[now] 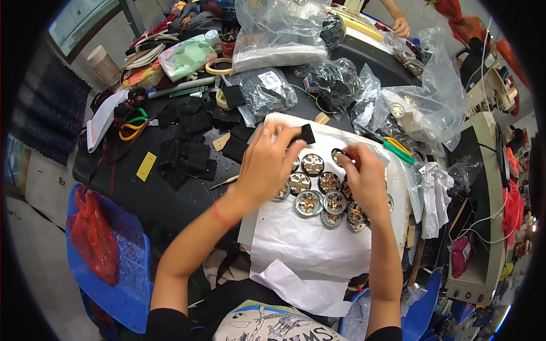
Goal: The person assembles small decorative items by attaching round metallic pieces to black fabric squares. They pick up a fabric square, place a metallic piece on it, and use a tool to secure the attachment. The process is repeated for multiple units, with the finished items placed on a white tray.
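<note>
My left hand (263, 165), slightly blurred, pinches a small black fabric piece (307, 134) at its fingertips above the far part of a white-papered board (307, 247). To its right, my right hand (365, 175) is closed with thumb and fingers on the edge of a round metal ornament (338, 154). Between and below my hands lie several more round ornaments (307, 203) with gold-coloured centres and dark or silver rims. Some of them overlap, and my right hand hides a few. Left of the board, a loose pile of black fabric pieces (185, 153) rests on the dark table.
Scissors with green and orange handles (134, 126) lie at the left, and another pair (400, 149) lies right of the board. Clear plastic bags (281, 34) crowd the back. A blue chair (133, 250) holds a red bag. Another person's hand (401, 26) shows at the far right.
</note>
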{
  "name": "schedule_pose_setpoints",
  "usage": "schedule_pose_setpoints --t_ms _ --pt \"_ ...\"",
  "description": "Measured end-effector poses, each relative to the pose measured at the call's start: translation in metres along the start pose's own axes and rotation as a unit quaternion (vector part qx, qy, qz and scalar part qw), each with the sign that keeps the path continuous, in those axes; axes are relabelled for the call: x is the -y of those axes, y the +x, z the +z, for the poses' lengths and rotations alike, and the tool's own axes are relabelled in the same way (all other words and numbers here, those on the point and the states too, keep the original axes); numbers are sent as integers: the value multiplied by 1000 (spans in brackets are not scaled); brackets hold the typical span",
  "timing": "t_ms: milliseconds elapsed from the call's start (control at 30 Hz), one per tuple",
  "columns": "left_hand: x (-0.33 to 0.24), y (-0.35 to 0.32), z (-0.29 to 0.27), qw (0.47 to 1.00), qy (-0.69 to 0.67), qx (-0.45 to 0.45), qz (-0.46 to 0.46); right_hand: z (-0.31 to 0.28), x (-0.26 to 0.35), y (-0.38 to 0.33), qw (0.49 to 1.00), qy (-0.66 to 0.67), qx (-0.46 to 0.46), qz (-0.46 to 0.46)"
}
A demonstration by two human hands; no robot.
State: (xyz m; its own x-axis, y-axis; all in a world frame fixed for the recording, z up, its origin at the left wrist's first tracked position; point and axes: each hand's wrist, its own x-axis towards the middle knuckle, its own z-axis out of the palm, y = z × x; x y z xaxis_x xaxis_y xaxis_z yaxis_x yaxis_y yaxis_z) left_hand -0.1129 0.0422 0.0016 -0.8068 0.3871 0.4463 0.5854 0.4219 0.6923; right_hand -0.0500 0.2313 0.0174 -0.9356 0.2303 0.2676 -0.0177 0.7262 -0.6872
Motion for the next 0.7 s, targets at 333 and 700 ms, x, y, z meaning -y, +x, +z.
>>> schedule_pose_setpoints --t_ms 333,700 --pt "-34 -92 -31 813 -435 106 -371 19 56 -94 992 62 37 -100" --pt "-43 -102 -32 882 -333 110 -314 25 57 -85 970 -146 -8 -193"
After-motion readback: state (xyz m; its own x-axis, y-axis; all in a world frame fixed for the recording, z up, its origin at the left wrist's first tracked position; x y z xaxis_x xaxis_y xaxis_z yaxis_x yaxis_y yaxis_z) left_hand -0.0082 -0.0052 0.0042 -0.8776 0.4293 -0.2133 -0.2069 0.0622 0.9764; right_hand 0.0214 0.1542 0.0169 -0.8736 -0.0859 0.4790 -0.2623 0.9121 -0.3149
